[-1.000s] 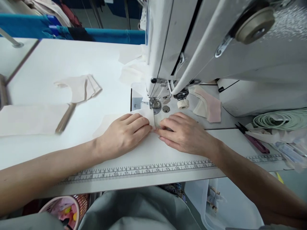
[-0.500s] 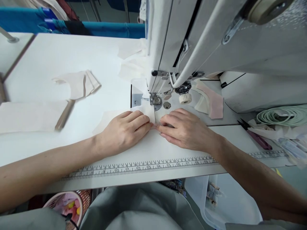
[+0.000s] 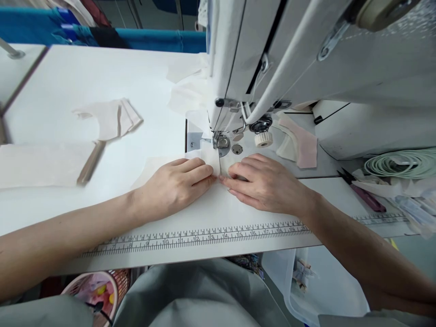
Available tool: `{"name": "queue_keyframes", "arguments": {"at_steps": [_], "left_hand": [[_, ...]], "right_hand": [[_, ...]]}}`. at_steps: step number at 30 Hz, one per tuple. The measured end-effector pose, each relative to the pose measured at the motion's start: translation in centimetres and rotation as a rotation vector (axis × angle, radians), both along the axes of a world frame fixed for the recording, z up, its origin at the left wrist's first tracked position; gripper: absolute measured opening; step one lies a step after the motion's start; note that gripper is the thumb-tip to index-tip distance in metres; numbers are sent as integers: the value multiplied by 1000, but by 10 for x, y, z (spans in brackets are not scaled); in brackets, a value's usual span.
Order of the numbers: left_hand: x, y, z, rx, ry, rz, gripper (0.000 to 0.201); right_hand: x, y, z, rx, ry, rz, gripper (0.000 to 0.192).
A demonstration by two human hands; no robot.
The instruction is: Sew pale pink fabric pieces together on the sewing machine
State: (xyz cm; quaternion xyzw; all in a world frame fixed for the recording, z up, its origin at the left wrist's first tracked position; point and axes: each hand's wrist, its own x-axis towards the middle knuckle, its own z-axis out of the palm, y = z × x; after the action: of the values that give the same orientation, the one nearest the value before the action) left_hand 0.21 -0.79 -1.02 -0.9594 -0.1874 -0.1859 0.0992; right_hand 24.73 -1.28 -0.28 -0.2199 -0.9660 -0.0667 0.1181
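Observation:
A white fabric piece [image 3: 211, 156] lies at the presser foot [image 3: 217, 141] of the sewing machine [image 3: 235, 59]. My left hand [image 3: 180, 184] pinches its near edge between thumb and fingers, with the rest of that hand resting over the cloth. From the other side my right hand [image 3: 260, 184] has curled fingers, the index and thumb tips at the fabric's right near corner, almost meeting the left fingertips. A paler layer of cloth [image 3: 150, 168] shows from under my left hand. What lies beneath the right fingers is partly hidden.
Cut fabric pieces [image 3: 111, 119] and a long white strip [image 3: 44, 165] lie left. Pink and cream pieces [image 3: 304, 143] sit right of the needle, near dark-handled snips [image 3: 369, 197] and a coiled green cord [image 3: 402, 164]. A ruler tape [image 3: 204, 238] runs along the front edge; a plastic bin [image 3: 327, 281] stands below.
Both hands stay almost in place at the fabric edge. My left fingers have shifted very slightly; the cloth remains at the presser foot.

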Motion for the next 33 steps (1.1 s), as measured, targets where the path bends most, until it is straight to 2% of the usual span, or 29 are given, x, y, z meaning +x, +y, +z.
{"name": "queue_keyframes", "arguments": {"at_steps": [17, 33], "left_hand": [[-3, 2, -1, 1, -22, -25, 9], [-3, 1, -1, 49, 5, -14, 10]], "right_hand": [[1, 0, 0, -15, -14, 17, 24], [5, 3, 3, -106, 46, 34, 24]]}}
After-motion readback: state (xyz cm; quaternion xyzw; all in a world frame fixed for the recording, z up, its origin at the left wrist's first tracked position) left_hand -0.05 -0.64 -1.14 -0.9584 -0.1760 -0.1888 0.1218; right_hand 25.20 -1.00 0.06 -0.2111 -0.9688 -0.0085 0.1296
